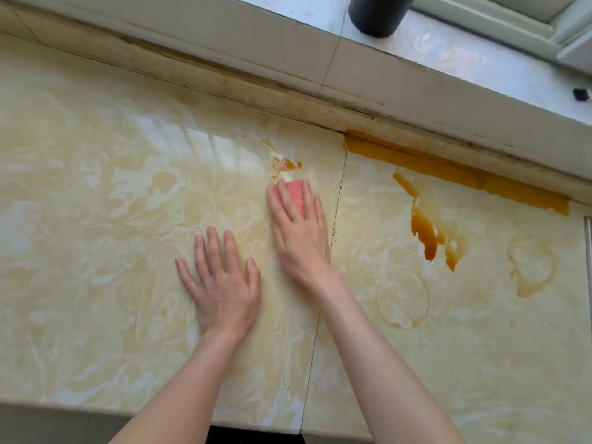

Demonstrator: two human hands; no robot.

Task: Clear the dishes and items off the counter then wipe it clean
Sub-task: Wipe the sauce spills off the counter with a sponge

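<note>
Pressing down on a pink sponge (300, 196), the right hand (299, 235) lies flat over it with the fingers laid out nearly straight, not curled round it, so that only the far end and a strip of the sponge show between and beyond the fingers. The sponge sits on the pale marbled worktop (96, 187), near its middle and just left of a thin dark seam (323, 283) that runs from the back wall to the front edge. Just beyond the sponge is a small orange smear (290, 164). The left hand (221, 283) rests palm down on the worktop beside the right wrist, fingers spread and straight, holding nothing. To the right of the seam, well apart from both hands, a larger orange-brown stain (426, 233) trails down the surface, and an orange strip (455, 171) runs along the joint where the worktop meets the wall. Faint ring marks (403, 302) show nearer the front on that side. Along the back, above a grimy ledge, is a pale windowsill (464, 59) with a dark round container (378, 14) standing on it, cut off by the top of the view. A small dark thing (581, 95), too small to make out, lies on the sill at the far right.
</note>
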